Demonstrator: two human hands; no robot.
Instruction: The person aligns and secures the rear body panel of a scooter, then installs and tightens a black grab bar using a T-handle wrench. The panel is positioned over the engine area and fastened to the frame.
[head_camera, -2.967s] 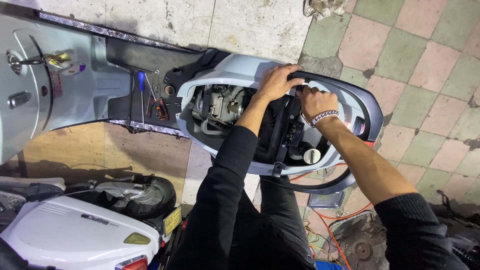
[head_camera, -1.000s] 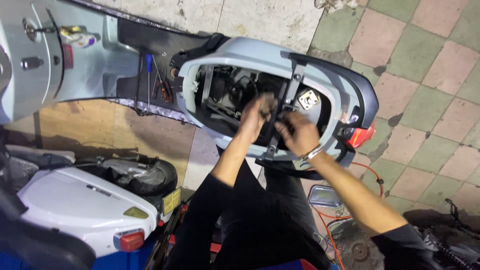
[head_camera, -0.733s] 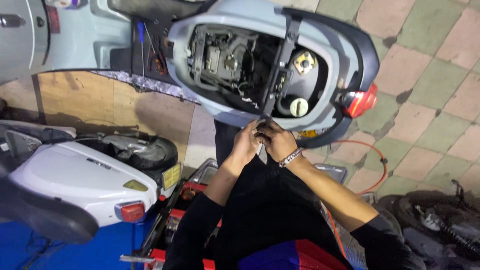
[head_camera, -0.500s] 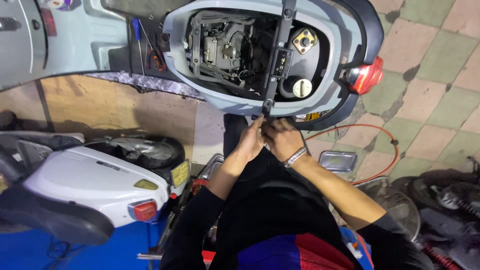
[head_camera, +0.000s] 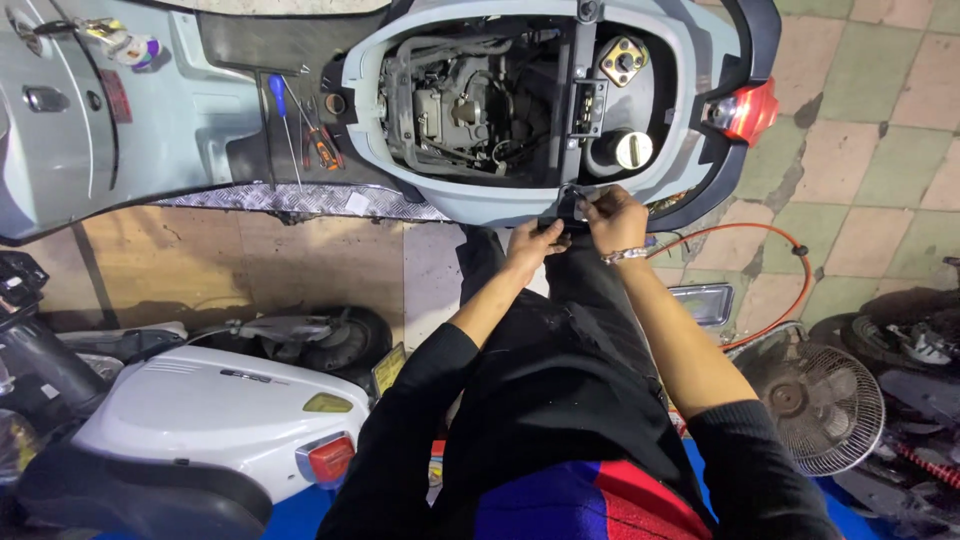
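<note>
A pale blue scooter (head_camera: 200, 130) lies across the top of the view with its seat off and the engine bay (head_camera: 470, 105) open. A black crossbar (head_camera: 575, 100) spans the bay. My left hand (head_camera: 532, 245) and my right hand (head_camera: 610, 218), with a bracelet on its wrist, meet at the scooter's near edge. Both pinch a small dark part (head_camera: 566, 215) at the lower end of the crossbar. What the part is cannot be told. A round fuel cap (head_camera: 632, 150) sits just above my right hand.
Screwdrivers (head_camera: 300, 135) lie on the scooter's footboard. A white scooter (head_camera: 215, 415) stands at lower left. At right are a small fan (head_camera: 815, 405), a metal tray (head_camera: 705, 303) and an orange hose (head_camera: 770, 270) on the tiled floor.
Both hands came out of the engine bay and drew back to the scooter's near edge. The view tilted, so the scooter now sits higher in frame.
</note>
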